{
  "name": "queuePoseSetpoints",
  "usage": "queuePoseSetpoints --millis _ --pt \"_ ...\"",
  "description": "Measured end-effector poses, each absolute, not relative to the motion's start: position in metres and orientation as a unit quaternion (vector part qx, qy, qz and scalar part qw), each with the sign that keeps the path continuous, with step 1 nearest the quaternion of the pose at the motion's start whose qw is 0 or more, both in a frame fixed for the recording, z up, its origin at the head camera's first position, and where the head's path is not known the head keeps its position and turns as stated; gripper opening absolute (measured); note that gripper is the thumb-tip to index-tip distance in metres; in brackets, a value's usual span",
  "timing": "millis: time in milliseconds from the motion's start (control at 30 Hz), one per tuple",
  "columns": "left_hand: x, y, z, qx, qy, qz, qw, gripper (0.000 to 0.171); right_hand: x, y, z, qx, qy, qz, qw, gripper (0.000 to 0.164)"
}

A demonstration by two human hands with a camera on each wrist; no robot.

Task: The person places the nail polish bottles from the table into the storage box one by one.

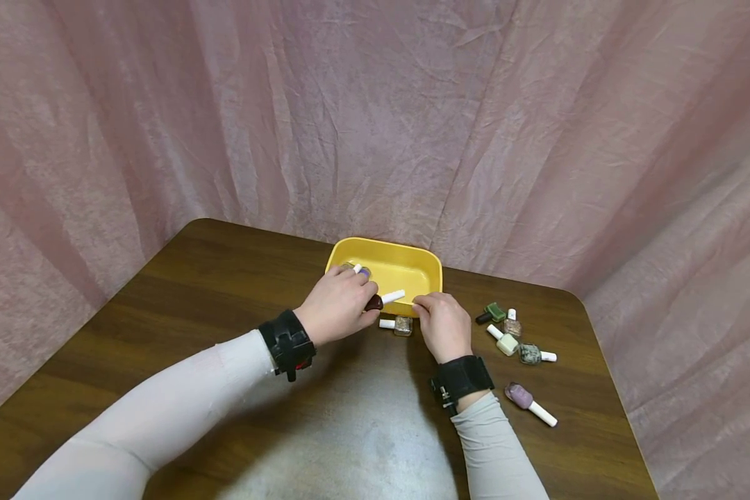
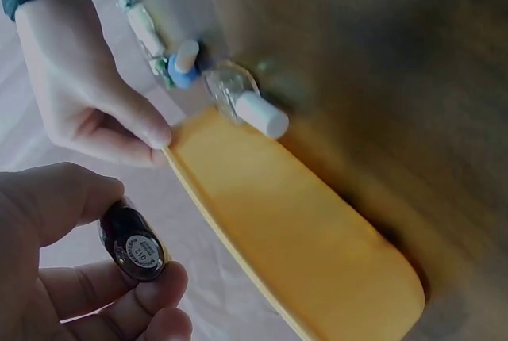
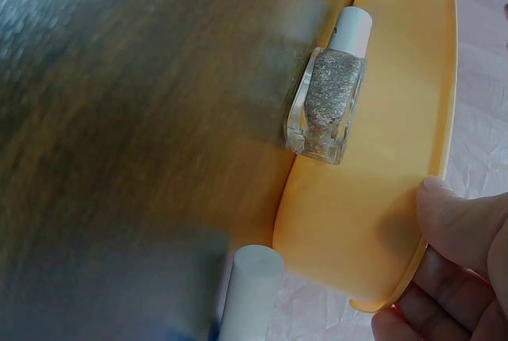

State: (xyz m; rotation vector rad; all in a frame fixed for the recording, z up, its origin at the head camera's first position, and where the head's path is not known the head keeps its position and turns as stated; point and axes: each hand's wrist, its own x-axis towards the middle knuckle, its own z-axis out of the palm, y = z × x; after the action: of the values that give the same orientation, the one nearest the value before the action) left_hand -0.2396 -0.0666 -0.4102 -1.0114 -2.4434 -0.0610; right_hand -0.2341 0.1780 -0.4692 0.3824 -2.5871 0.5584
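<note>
My left hand (image 1: 339, 305) is over the near left part of a yellow container (image 1: 387, 244). Between its thumb and fingers it holds a dark nail polish bottle (image 2: 131, 242), whose white cap (image 1: 392, 296) points right across the container. My right hand (image 1: 445, 328) pinches the container's near right rim, thumb on the outer wall in the right wrist view. A glitter nail polish bottle (image 3: 332, 95) with a white cap lies on the table against the container's near side. Inside, at the left, a purple-blue bottle (image 1: 365, 271) and a white cap show, partly hidden by my left hand.
On the table to the right lie several more bottles: a green one (image 1: 495, 312) with a black cap, a glitter one (image 1: 512, 328), a pale green one (image 1: 507, 344), a speckled grey one (image 1: 529, 354) and a purple one (image 1: 519, 396). A pink curtain (image 1: 375, 125) hangs behind.
</note>
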Motion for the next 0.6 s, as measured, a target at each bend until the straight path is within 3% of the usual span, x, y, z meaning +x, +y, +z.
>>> queuePoseSetpoints --millis 600 --pt "-0.270 -0.060 -0.403 -0.330 -0.925 -0.021 0.187 0.028 -0.233 0.178 -0.469 0.141 -0.940 0.203 0.234 0.006"
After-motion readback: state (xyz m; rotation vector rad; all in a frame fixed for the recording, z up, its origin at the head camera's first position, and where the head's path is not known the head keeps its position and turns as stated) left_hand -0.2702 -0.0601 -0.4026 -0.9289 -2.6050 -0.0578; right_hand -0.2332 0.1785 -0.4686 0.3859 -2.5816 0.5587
